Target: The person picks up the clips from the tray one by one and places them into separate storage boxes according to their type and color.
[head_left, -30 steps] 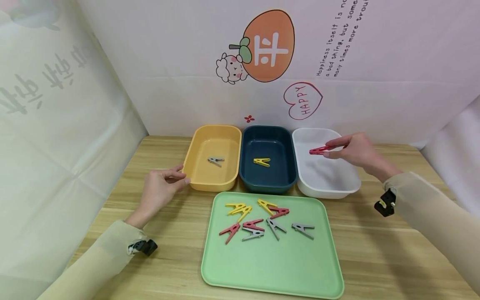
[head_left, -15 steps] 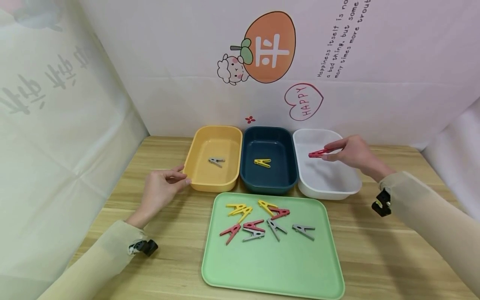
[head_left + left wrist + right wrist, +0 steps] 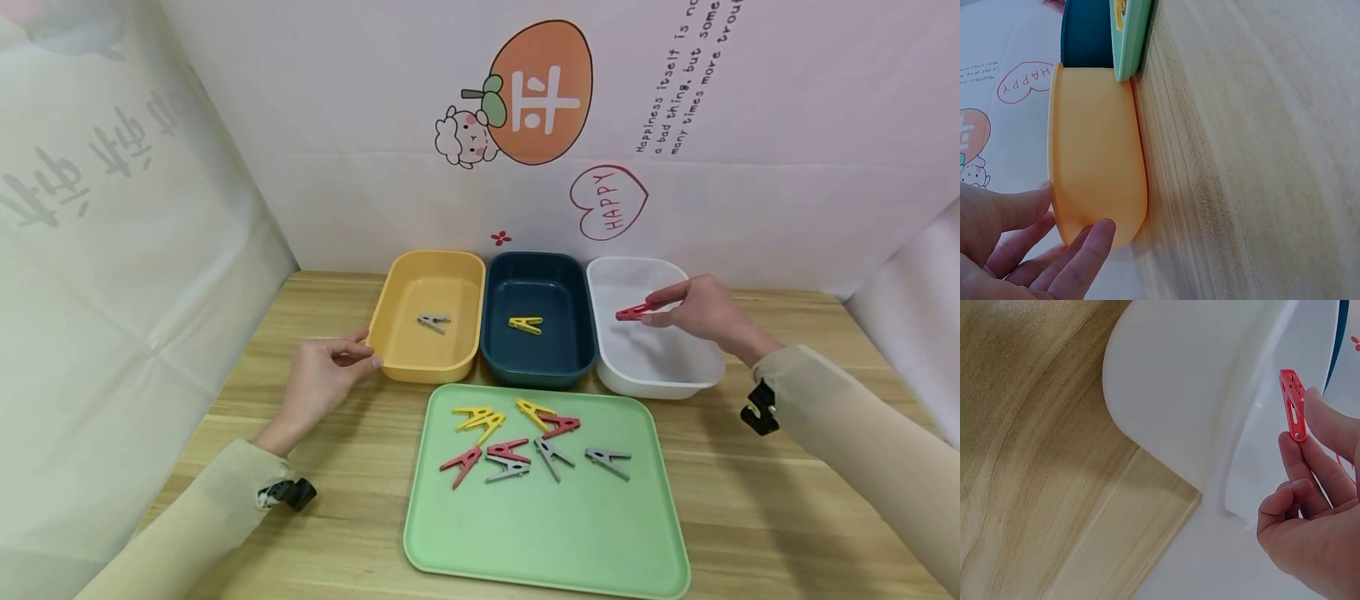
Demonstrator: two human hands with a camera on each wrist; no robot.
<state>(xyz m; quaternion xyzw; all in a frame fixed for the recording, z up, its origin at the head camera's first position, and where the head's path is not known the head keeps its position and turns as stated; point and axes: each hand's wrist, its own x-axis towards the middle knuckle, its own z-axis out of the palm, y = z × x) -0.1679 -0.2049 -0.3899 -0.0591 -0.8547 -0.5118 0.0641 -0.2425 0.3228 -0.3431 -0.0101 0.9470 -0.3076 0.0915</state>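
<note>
My right hand (image 3: 705, 308) pinches a red clothespin (image 3: 633, 312) between thumb and fingers, over the inside of the white bin (image 3: 660, 387). In the right wrist view the clothespin (image 3: 1292, 403) stands out from the fingertips. My left hand (image 3: 318, 379) touches the left side of the yellow bin (image 3: 427, 375), its fingers relaxed against the rim and outer wall (image 3: 1097, 144). A grey clothespin (image 3: 433, 321) lies in the yellow bin. Inside the dark blue bin (image 3: 536, 379) is a yellow clothespin (image 3: 525, 324).
In front of the bins, a green tray (image 3: 547, 533) bears several yellow, red and grey clothespins, some overlapping. The three bins stand side by side on the wooden table (image 3: 337, 525), close to a printed white cloth (image 3: 360, 183) at the back.
The right hand has come slightly down and to the left with the red clothespin, still over the white bin. The left hand stays in place.
</note>
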